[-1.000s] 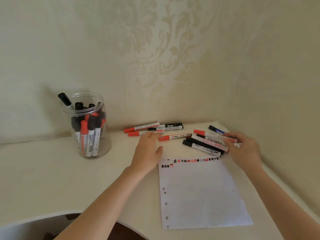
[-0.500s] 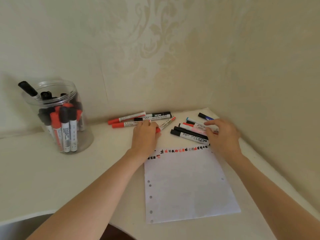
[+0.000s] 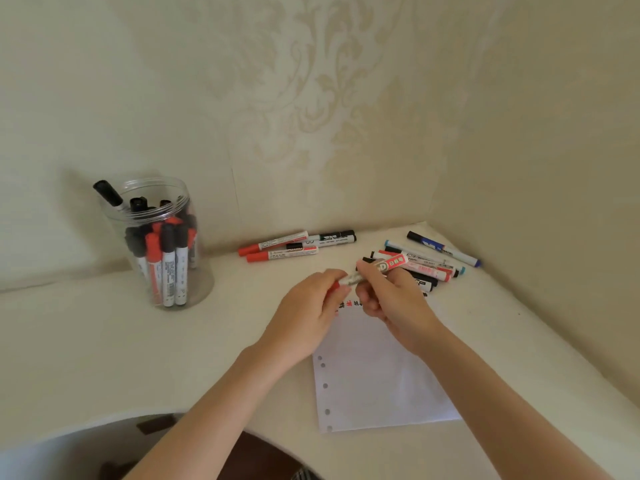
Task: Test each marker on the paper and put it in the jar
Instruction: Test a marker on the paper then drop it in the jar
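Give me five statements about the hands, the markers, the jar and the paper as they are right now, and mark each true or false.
1. Both hands hold one marker between them, above the top edge of the paper. True: the left hand grips the red-capped end and the right hand grips the barrel.
2. The jar is empty. False: it holds many red and black markers standing upright.
3. The jar stands to the left of the paper. True.
4. The paper is blank. False: a row of red and black test marks runs along its top edge.
5. All loose markers are in one pile. False: one group lies near the wall, another pile lies to the right.
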The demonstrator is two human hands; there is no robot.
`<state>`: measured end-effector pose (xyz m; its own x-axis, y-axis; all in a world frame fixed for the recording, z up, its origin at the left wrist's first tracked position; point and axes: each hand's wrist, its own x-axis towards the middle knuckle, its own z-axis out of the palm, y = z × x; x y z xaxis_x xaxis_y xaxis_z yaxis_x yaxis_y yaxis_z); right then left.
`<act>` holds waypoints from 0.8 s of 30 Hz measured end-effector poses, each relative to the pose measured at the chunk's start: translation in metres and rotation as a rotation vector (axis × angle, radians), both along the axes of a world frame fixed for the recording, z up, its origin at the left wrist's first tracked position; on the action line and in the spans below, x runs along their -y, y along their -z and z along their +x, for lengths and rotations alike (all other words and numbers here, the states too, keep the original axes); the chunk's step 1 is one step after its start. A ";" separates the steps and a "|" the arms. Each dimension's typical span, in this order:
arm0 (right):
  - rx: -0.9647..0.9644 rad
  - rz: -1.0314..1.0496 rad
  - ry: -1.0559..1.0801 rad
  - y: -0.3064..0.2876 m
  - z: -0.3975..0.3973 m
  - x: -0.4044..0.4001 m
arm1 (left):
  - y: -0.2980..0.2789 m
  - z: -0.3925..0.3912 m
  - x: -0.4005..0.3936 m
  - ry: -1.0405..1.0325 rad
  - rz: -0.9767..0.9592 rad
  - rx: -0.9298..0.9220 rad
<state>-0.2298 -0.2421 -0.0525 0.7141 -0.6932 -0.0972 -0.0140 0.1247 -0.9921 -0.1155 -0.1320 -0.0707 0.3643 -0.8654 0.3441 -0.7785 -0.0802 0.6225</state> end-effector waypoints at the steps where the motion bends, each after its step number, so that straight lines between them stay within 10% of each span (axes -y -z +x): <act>1: 0.000 -0.036 0.002 -0.001 -0.001 -0.004 | 0.000 0.001 -0.003 -0.002 0.007 0.067; 24: 0.146 -0.201 -0.278 0.012 -0.025 -0.026 | -0.010 -0.001 -0.043 0.288 0.040 -0.084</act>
